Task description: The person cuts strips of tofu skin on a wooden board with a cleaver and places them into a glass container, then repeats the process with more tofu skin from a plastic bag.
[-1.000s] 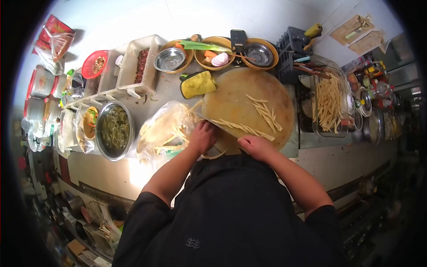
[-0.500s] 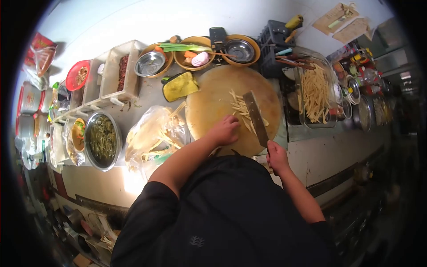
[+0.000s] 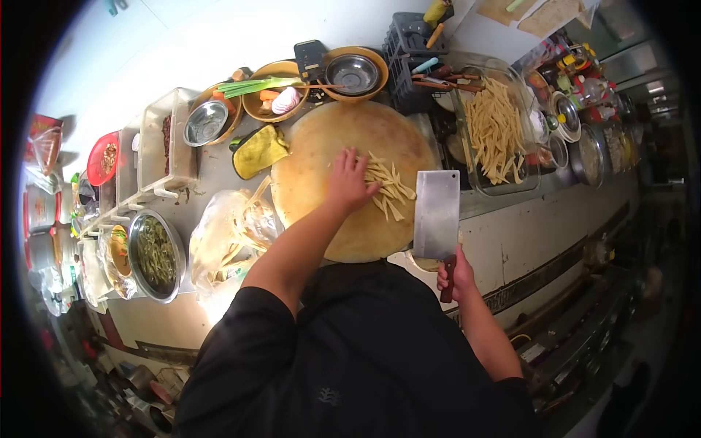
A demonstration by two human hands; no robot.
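A round wooden cutting board (image 3: 314, 146) lies on the counter in front of me. On its right half sits a small pile of pale cut strips (image 3: 388, 187). My left hand (image 3: 346, 180) rests palm down on the board, its fingers touching the left side of that pile. A broad steel cleaver (image 3: 436, 214) is gripped by its handle in my right hand (image 3: 453, 277), with the flat blade raised over the board's right edge, apart from the strips.
A glass tray of cut strips (image 3: 495, 131) stands right of the board. A plastic bag with uncut strips (image 3: 230, 235) and a metal bowl of greens (image 3: 155, 255) lie left. A yellow cloth (image 3: 261, 150), bowls (image 3: 352, 71) and a utensil rack (image 3: 411, 36) line the back.
The cleaver has come off the strips and swung right, blade now flat and raised at the board's edge. My left hand has moved forward onto the gathered pile.
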